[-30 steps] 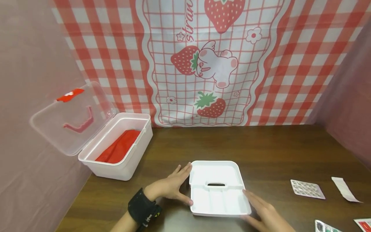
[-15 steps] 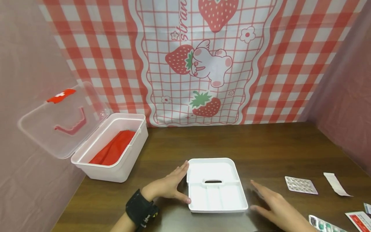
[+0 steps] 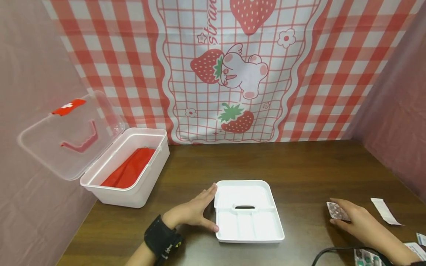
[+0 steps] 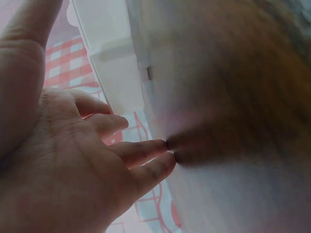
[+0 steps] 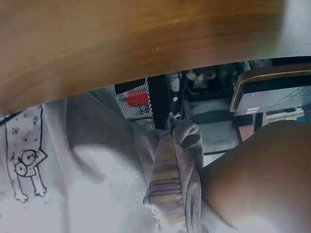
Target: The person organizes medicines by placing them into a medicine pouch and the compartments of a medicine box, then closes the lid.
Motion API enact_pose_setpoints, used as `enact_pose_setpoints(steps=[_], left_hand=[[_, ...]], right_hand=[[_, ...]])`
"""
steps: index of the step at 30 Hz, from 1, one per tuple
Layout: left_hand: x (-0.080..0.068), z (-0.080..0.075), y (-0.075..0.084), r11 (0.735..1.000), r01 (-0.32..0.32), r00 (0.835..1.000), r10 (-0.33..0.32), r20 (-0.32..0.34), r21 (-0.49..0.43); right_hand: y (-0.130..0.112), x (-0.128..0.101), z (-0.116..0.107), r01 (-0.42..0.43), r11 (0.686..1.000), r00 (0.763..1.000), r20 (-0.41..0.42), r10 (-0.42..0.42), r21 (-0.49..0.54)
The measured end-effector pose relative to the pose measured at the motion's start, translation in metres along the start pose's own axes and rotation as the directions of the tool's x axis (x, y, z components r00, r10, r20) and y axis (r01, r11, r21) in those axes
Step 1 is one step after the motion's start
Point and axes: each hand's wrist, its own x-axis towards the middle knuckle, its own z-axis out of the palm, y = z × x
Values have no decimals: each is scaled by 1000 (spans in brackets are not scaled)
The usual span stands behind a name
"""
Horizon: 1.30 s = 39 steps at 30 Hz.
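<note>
A white divided tray (image 3: 246, 192) with a slot-like handle lies on the brown table. My left hand (image 3: 196, 210) rests at its left side, fingers stretched and thumb spread along the wall. In the left wrist view, this hand (image 4: 77, 155) shows its palm, with two fingertips at the tabletop and the tray's pale wall (image 4: 114, 63) beside it. My right hand (image 3: 361, 221) reaches over a silver blister pack (image 3: 336, 211) on the right, fingers at its far edge and thumb at its near edge. The hand covers the pack's right part. The right wrist view does not show the hand.
A white box (image 3: 159, 162) with its clear lid (image 3: 76, 129) raised holds red cloth (image 3: 133, 168) at the left. A white paper strip (image 3: 386, 211) lies far right. Near the front, a black cable (image 3: 336, 248) crosses a green-capsule blister pack (image 3: 362, 256).
My right hand has left the tray's right side and moved right to the silver blister pack. My left hand has stayed at the tray; the pack lies where it was.
</note>
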Motion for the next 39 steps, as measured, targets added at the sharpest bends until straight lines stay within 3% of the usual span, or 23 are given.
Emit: enact_pose_setpoints(steps=[9,17,24,33,39], left_hand=[[-1,0,0,1000,-20,1000,20,-4,15],[-3,-1,-2,1000,-21,1000,21,-4,17],[-1,-2,-2,999,-28,1000,28,-4,25],[-1,-3,0,999,-19,1000,19,0,37],[-2,-3,-1,999,-9,1000,9,-1,43]], right_hand=[[26,-6,4,-46,997,998,46,49,-68],[28,-4,8,-33,997,999,-15,32,-71],[25,-2,7,-77,995,996,-51,73,-70],[11,5,2,-221,975,975,30,221,-29],[-5,9,1,-250,968,966,71,248,27]])
